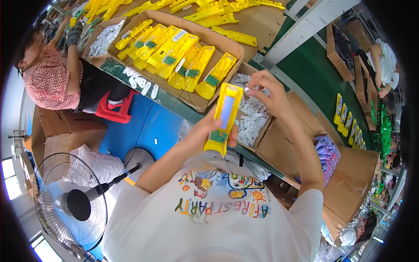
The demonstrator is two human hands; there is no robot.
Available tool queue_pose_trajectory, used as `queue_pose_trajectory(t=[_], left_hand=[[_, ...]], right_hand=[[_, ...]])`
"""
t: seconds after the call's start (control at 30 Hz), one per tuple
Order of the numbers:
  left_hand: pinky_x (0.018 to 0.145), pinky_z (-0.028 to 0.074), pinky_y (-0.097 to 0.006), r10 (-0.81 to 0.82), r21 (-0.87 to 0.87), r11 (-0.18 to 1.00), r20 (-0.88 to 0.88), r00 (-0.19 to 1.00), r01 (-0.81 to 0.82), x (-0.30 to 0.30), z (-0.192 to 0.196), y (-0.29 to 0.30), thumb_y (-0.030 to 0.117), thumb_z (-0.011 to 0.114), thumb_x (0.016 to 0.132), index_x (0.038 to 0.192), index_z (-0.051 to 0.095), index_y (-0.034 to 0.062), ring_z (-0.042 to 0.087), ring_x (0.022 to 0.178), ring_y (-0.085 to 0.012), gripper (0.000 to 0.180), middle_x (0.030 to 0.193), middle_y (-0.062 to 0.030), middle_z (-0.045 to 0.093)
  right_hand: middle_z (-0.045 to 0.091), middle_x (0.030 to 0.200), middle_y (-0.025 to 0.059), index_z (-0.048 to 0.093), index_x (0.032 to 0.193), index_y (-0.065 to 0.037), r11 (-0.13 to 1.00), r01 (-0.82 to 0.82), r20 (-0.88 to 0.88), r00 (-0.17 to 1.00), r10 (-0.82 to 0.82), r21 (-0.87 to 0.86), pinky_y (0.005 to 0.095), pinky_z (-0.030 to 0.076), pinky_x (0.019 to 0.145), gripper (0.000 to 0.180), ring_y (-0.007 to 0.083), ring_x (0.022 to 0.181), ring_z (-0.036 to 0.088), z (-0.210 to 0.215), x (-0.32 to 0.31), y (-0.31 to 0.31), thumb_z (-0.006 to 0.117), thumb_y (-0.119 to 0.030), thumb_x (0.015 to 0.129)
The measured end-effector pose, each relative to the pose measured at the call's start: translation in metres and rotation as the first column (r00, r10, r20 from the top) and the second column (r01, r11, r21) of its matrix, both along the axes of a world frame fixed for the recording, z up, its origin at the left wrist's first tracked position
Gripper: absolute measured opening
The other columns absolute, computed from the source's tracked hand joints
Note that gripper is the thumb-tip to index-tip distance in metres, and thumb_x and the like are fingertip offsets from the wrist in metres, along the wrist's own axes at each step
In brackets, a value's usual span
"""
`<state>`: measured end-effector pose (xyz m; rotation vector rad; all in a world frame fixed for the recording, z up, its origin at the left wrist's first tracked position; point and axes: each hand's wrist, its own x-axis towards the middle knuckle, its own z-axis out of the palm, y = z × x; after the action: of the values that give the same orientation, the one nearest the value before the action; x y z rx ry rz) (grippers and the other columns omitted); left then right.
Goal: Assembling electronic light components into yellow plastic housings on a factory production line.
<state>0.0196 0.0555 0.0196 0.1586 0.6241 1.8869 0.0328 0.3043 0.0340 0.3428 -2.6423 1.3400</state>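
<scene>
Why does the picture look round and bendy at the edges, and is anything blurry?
In the head view, a fisheye lens bends straight lines, so the white beam and the workbench edge curve, and the corners go black. The yellow housing in the left hand looks sharp, while the right hand is slightly soft. Bright windows at the lower left are washed out.

Single head-worn fisheye, steeply downward, close over workbench (174, 107)

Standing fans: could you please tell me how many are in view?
1: the black standing fan is on the floor at lower left. Others may be hidden behind the boxes.
</scene>
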Motion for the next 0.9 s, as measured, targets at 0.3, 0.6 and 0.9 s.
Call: queue_pose_trajectory(t=[0.3, 0.6, 0.9], left_hand=[[0.062, 0.049, -0.027, -0.108, -0.240, 0.971, -0.469, 0.877, -0.009, 0.014, 0.002, 0.011, 0.034, 0.046, 0.099, 0.131, 0.034, 0.0072, 0.060, 0.068, -0.0146, 0.044, 0.092, -0.0076, 0.057], [0.060, 0.049, -0.027, -0.167, -0.321, 0.947, -0.525, 0.835, -0.012, 0.017, 0.011, 0.026, 0.036, 0.046, 0.098, 0.127, 0.034, 0.0066, 0.060, 0.066, -0.0156, 0.043, 0.093, -0.0087, 0.057], [0.080, 0.050, -0.029, 0.012, -0.314, 0.794, -0.848, 0.530, -0.521, -0.055, 0.028, 0.037, 0.019, 0.054, 0.095, 0.111, 0.057, 0.0019, 0.063, 0.091, -0.0194, 0.024, 0.102, -0.0099, 0.064]], right_hand=[[0.055, 0.092, 0.0027, 0.059, 0.098, -0.002, 0.959, 0.067, 0.098, 0.994, -0.042, -0.277, 0.0223, 0.044, 0.073, 0.017, 0.0096, 0.086, 0.054, 0.026, 0.027, -0.012, 0.062, 0.004, 0.083], [0.060, 0.093, 0.0057, 0.058, 0.096, -0.004, 0.789, 0.448, 0.488, 0.845, -0.219, -0.420, 0.0170, 0.045, 0.055, 0.024, 0.0028, 0.084, 0.054, 0.042, 0.037, -0.022, 0.074, -0.004, 0.078], [0.063, 0.115, 0.0110, 0.058, 0.119, 0.000, 0.748, 0.647, -0.212, 0.760, -0.615, 0.149, 0.0314, 0.045, 0.092, 0.028, 0.0193, 0.106, 0.059, 0.028, 0.048, 0.151, 0.044, -0.005, 0.096]])
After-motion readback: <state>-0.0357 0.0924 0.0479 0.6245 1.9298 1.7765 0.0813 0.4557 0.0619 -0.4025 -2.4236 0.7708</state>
